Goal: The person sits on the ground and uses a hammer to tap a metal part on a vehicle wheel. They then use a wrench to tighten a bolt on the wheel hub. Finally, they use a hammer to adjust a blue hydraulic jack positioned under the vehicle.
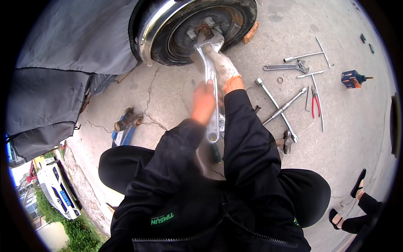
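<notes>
A large silver adjustable wrench [213, 119] slants up from between my knees to the hub of a wheel [176, 40]. Its jaws are up at the rusty hub nut [205, 33], though I cannot tell how firmly they sit on it. Around the handle's middle my left hand [202, 102], bare and slightly blurred, is closed. Higher up, my right hand [222, 67], in a whitish glove with an orange cuff, is closed around the neck just below the jaws; some of its fingers are hidden. Beneath the handle's lower end shows a dark screwdriver-like grip [215, 154].
On the concrete to the right lie a cross lug wrench [280, 110], a smaller adjustable wrench [285, 66], T-handle wrenches [317, 101], red-handled pliers [315, 105] and a hammer [287, 143]. A blue jack [124, 132] stands left. Another person's feet [358, 185] are at far right.
</notes>
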